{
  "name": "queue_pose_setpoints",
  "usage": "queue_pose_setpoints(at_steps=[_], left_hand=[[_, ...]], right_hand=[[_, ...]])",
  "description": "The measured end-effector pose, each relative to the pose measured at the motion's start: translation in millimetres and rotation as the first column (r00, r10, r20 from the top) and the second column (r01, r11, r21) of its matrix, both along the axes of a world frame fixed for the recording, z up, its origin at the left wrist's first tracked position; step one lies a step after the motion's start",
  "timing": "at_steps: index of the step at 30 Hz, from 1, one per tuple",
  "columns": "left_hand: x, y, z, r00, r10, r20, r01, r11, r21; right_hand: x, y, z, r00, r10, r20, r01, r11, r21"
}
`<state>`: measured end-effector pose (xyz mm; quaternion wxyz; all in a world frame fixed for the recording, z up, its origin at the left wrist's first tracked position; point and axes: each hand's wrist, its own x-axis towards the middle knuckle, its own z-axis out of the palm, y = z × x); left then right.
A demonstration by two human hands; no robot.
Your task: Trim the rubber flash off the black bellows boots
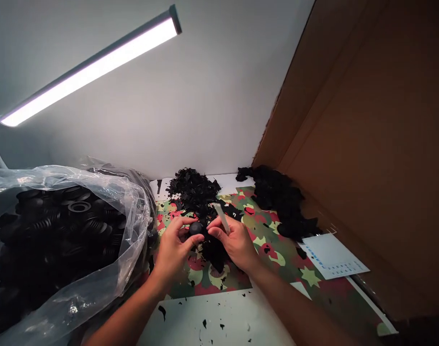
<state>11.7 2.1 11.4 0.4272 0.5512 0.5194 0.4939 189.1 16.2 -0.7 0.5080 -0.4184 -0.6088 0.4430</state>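
Between the thumb and fingers of my left hand (175, 244) is a small round black rubber-like part (195, 228). Just to its right, my right hand (238, 244) is closed around a pale, flat, stick-like tool (223, 221), whose upper end points up and to the left. My right thumb and index finger come close to the black part; whether they touch it I cannot tell. Beneath and behind both hands lie black shavings (194, 190), heaped on a camouflage-patterned sheet (266, 247).
Clear plastic bag (135, 235) at left holds many black ringed parts (79, 206). A dark heap (280, 202) lies along the cardboard wall (367, 144) at right, near a printed white card (335, 257). A lit tube lamp (93, 72) hangs above. Scraps dot the white surface (190, 319) in front.
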Motion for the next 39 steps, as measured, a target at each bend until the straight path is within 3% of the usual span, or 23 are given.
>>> queue_pose_setpoints(at_steps=[3, 6, 9, 17, 23, 31, 34, 39], left_hand=[[-2.3, -4.0, 8.1, 0.991, -0.035, 0.129, 0.049, 0.993, -0.103], [1.0, -7.1, 10.1, 0.986, -0.074, 0.147, 0.091, 0.989, -0.117], [3.0, -7.9, 7.7, 0.987, -0.077, 0.144, 0.093, 0.990, -0.108], [-4.8, -3.8, 5.2, 0.965, -0.051, -0.259, 0.096, 0.981, 0.166], [-2.6, -3.5, -0.4, 0.923, -0.089, -0.375, 0.185, 0.955, 0.230], [2.9, -8.6, -1.1, 0.874, 0.044, -0.484, 0.145, 0.927, 0.345], [3.8, -10.2, -1.7, 0.874, 0.085, -0.478, 0.151, 0.888, 0.435], [7.3, -10.5, -3.9, 0.887, 0.176, -0.427, 0.168, 0.739, 0.653]], right_hand=[[-1.5, -1.8, 4.1, 0.999, -0.041, -0.025, 0.042, 0.999, 0.034], [-6.3, -2.2, 4.4, 0.998, 0.025, -0.061, -0.023, 0.999, 0.036], [-11.5, -2.3, 0.4, 0.992, 0.010, -0.126, -0.005, 0.999, 0.040], [-12.3, -7.1, -2.8, 0.999, -0.024, -0.033, 0.025, 0.999, 0.036], [-10.9, -7.9, 1.7, 0.997, -0.005, 0.075, -0.003, 0.995, 0.104], [-16.4, -7.0, -4.0, 0.953, -0.093, 0.290, 0.013, 0.964, 0.265], [-20.5, -6.7, -4.8, 0.943, -0.151, 0.298, 0.059, 0.953, 0.296], [-21.6, -3.1, -1.2, 0.956, -0.188, 0.226, 0.130, 0.960, 0.247]])
